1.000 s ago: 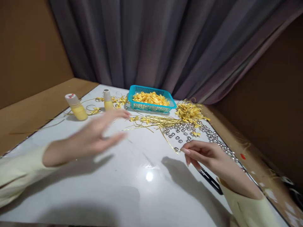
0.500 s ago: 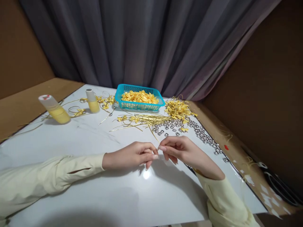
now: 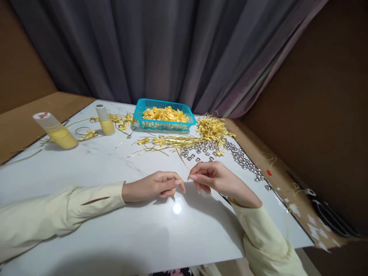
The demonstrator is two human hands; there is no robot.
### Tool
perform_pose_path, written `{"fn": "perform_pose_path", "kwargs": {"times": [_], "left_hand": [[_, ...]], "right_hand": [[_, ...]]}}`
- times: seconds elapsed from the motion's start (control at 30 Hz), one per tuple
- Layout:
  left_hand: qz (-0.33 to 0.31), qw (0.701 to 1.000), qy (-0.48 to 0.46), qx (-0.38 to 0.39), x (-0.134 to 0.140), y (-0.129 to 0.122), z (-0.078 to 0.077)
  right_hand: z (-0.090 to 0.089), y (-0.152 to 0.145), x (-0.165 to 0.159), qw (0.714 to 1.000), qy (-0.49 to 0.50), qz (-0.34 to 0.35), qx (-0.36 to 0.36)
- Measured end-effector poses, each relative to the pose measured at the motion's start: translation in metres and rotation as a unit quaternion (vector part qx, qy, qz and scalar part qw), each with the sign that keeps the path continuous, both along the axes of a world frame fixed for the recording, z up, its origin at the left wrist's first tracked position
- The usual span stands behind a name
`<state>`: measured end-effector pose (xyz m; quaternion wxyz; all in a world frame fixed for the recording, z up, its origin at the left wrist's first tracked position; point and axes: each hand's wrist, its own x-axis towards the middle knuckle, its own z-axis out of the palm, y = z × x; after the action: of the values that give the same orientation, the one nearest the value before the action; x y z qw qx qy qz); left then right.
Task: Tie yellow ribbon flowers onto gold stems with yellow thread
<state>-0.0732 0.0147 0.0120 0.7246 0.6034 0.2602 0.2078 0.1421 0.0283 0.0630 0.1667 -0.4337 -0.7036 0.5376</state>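
Observation:
My left hand [image 3: 158,185] is above the white tabletop [image 3: 120,234], its thumb drawn against the bent fingers. Anything between those fingertips is too small to make out. Facing it across a narrow gap, my right hand [image 3: 220,177] has thumb and forefinger pinched together, with the other fingers curled below. A thin gold wire [image 3: 184,162] runs from the gold bundle to the right fingertips; I cannot tell whether they grip it or it passes behind. Just beyond the right hand lie loose silver beads [image 3: 198,159] and a bundle of gold wire stems [image 3: 178,142].
A blue basket [image 3: 163,126] of yellow bow-shaped pieces stands at the back. Beside it is a heap of yellow flowers [image 3: 212,128]. Two yellow-filled bottles, one tall [image 3: 57,132] and one shorter [image 3: 105,120], stand left. Black-handled scissors [image 3: 324,214] lie right, near white scraps.
The view has shifted slightly. My left thumb has drawn back along the forefinger, and the gap between my two hands is a little wider. My right hand keeps its pinch.

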Motion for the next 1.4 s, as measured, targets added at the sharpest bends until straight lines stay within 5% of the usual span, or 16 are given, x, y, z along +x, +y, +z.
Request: {"fn": "perform_pose_path", "kwargs": {"times": [0.53,1.4], "left_hand": [[0.0,1.0,0.002,-0.02,0.001,0.002,-0.007],[0.01,0.988,-0.091,-0.127,0.008,0.011,-0.01]], "right_hand": [[-0.007,0.006,0.01,0.998,-0.039,0.046,0.004],[-0.002,0.007,0.012,0.999,-0.035,-0.002,0.007]]}}
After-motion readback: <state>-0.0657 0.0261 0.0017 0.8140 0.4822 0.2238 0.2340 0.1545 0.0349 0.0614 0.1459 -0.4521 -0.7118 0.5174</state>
